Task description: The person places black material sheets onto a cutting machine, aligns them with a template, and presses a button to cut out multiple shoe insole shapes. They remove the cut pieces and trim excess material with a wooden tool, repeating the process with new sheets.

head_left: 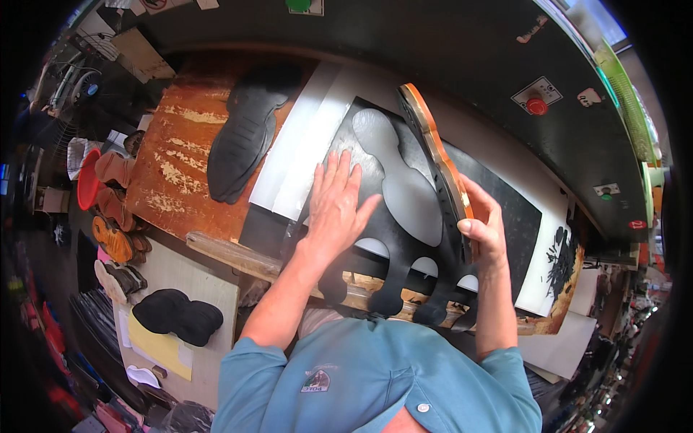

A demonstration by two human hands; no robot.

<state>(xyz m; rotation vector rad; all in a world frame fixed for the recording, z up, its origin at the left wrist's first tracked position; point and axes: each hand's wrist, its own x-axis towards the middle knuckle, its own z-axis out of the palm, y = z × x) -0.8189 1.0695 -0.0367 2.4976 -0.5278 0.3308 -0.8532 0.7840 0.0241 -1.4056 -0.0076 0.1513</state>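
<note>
My right hand (pixel 484 220) grips an orange-edged, sole-shaped cutting die (pixel 438 155), tilted up on its side over the black sheet (pixel 516 220). My left hand (pixel 335 202) lies flat on the sheet's glossy left part, fingers spread, holding nothing. Between the hands is a smooth grey sole-shaped area (pixel 410 195); I cannot tell whether it is a loose piece or an opening in the sheet. The sheet's near edge is cut into curved strips (pixel 390 292) that hang over the bench edge.
A stack of black sole-shaped pieces (pixel 245 137) lies on the worn brown board (pixel 170 162) at left. More black pieces (pixel 177 316) rest on a side table (pixel 216 289). A dark machine panel with a red button (pixel 536 106) spans the far side. Black scraps (pixel 560 261) lie at right.
</note>
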